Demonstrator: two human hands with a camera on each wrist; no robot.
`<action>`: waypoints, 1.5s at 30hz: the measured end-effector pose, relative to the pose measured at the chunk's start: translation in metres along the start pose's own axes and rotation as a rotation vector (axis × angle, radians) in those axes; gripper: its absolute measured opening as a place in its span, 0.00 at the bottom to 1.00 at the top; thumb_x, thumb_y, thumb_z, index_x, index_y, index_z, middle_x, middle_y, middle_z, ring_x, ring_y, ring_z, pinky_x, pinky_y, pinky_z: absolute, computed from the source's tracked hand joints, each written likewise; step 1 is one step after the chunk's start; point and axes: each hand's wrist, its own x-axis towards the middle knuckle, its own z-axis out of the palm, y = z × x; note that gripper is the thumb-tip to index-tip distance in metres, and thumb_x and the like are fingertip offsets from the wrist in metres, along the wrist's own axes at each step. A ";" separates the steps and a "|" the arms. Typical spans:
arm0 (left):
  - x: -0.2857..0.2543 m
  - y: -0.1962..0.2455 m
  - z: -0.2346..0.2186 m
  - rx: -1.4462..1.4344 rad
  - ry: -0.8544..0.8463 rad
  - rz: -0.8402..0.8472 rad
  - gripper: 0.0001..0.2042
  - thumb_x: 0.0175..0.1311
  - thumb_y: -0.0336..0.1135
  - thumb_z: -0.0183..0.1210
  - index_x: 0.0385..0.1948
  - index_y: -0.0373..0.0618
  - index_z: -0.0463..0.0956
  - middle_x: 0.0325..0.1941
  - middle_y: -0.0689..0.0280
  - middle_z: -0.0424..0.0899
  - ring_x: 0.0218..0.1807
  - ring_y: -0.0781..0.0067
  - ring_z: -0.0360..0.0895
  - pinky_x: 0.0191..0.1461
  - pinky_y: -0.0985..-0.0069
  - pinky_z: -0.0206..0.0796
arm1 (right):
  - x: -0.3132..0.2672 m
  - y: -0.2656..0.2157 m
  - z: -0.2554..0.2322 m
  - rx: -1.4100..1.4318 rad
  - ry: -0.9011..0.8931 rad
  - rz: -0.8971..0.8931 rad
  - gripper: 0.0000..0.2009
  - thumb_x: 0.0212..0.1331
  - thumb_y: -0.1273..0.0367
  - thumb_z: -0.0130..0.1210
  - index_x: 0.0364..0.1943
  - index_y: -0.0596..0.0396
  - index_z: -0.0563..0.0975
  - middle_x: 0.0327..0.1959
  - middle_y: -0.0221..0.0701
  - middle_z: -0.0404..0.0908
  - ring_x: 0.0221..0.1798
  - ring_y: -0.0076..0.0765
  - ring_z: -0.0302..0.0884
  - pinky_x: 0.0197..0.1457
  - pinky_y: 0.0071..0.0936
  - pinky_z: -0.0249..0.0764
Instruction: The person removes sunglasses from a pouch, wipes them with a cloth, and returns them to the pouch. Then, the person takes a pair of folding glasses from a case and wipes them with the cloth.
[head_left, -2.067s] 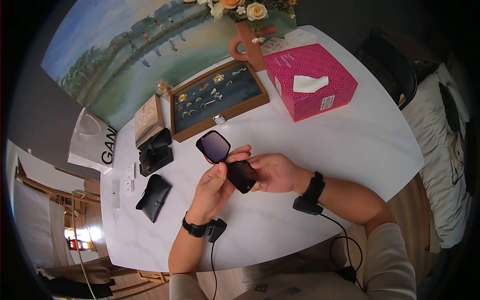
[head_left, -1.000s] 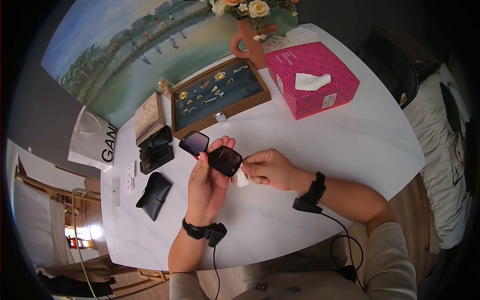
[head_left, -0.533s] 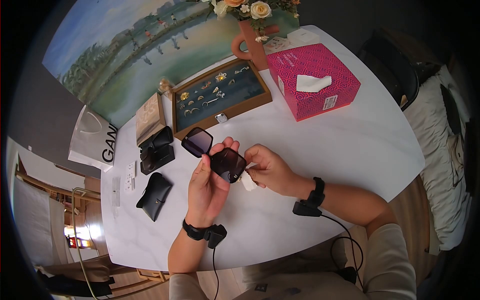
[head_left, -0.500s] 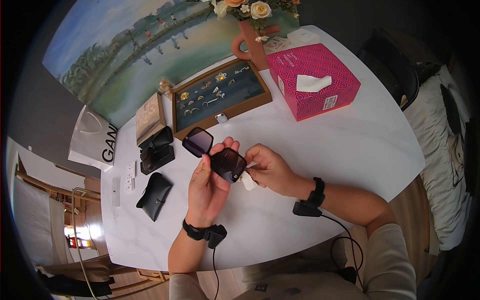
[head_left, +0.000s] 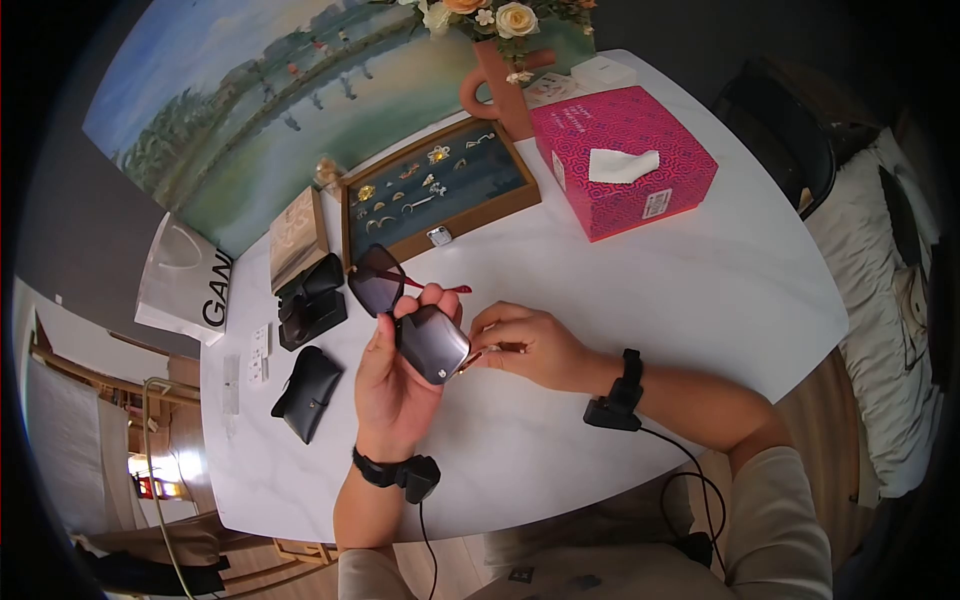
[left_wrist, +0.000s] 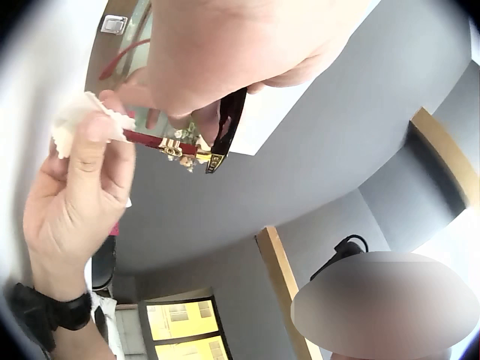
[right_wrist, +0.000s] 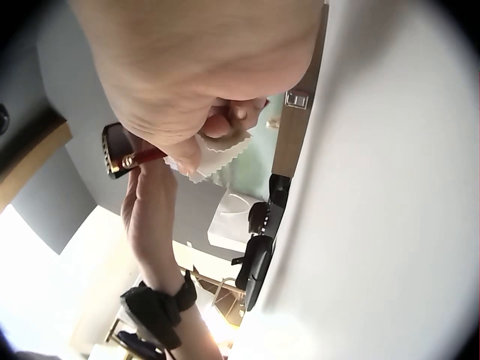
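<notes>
My left hand (head_left: 395, 390) grips a pair of large dark sunglasses (head_left: 432, 343) around the bridge, with the lenses tilted up above the table. One red temple sticks out behind the fingers. In the left wrist view, my right hand (left_wrist: 82, 180) pinches a white zigzag-edged cleaning cloth (left_wrist: 71, 124) around the other red temple (left_wrist: 144, 138), which has gold trim at the hinge. The right wrist view shows the same cloth (right_wrist: 217, 159) folded under the thumb and fingers. From the head, the right hand (head_left: 535, 345) hides most of that cloth.
Behind the hands lies a framed ring case (head_left: 470, 215). A pink box (head_left: 625, 200) with another white cloth (head_left: 622, 166) on top stands at the back right. At left are a black glasses case (head_left: 308, 394), more black cases (head_left: 312, 300) and a white paper bag (head_left: 183, 280).
The sunglasses have turned in my left hand, so a lens catches light and a red temple shows. The right hand has moved from the lens to the temple side with the cloth.
</notes>
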 end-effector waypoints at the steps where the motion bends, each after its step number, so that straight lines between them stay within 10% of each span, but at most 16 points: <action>1: -0.001 0.003 0.000 0.001 0.001 -0.002 0.18 0.83 0.41 0.47 0.58 0.39 0.79 0.68 0.57 0.80 0.73 0.56 0.74 0.86 0.56 0.52 | 0.001 0.004 -0.002 -0.008 0.044 -0.013 0.07 0.66 0.75 0.64 0.46 0.60 0.86 0.53 0.31 0.80 0.51 0.29 0.81 0.51 0.28 0.80; 11: 0.003 0.010 -0.010 0.312 0.256 0.011 0.12 0.83 0.38 0.47 0.46 0.42 0.78 0.46 0.61 0.84 0.50 0.63 0.83 0.79 0.53 0.60 | 0.014 0.034 -0.027 0.032 0.511 0.028 0.09 0.67 0.77 0.62 0.49 0.60 0.85 0.45 0.27 0.84 0.39 0.17 0.77 0.41 0.19 0.74; 14: 0.004 0.006 -0.013 0.298 0.291 0.044 0.12 0.81 0.39 0.48 0.43 0.44 0.77 0.44 0.62 0.83 0.46 0.63 0.82 0.74 0.53 0.62 | 0.014 0.034 -0.034 0.337 0.530 0.352 0.08 0.67 0.74 0.61 0.47 0.60 0.84 0.34 0.28 0.81 0.30 0.16 0.72 0.30 0.19 0.67; 19: 0.005 -0.002 -0.019 0.293 0.198 0.269 0.12 0.79 0.41 0.46 0.36 0.46 0.74 0.39 0.63 0.81 0.38 0.62 0.76 0.69 0.53 0.61 | 0.012 0.022 -0.028 0.561 0.011 0.671 0.05 0.64 0.71 0.53 0.36 0.57 0.79 0.27 0.28 0.78 0.25 0.17 0.67 0.22 0.19 0.55; 27: 0.005 -0.026 -0.032 0.446 0.317 -0.113 0.18 0.81 0.40 0.44 0.43 0.36 0.81 0.51 0.56 0.84 0.61 0.58 0.78 0.70 0.64 0.63 | 0.008 0.032 -0.020 0.614 -0.050 0.587 0.04 0.65 0.72 0.53 0.34 0.55 0.78 0.28 0.29 0.78 0.27 0.18 0.69 0.22 0.20 0.53; 34: 0.006 -0.025 -0.030 0.599 0.363 -0.189 0.13 0.81 0.36 0.50 0.45 0.38 0.83 0.48 0.66 0.85 0.50 0.74 0.76 0.58 0.74 0.68 | 0.008 0.016 -0.026 0.676 -0.027 0.601 0.16 0.68 0.71 0.52 0.56 0.57 0.82 0.29 0.26 0.78 0.32 0.16 0.72 0.23 0.19 0.56; 45: 0.008 -0.024 -0.029 0.551 0.303 -0.119 0.12 0.79 0.35 0.53 0.46 0.36 0.82 0.57 0.56 0.85 0.55 0.63 0.81 0.64 0.65 0.73 | 0.010 0.029 -0.032 0.585 0.382 0.490 0.19 0.65 0.71 0.51 0.60 0.55 0.79 0.32 0.26 0.77 0.31 0.19 0.73 0.24 0.18 0.59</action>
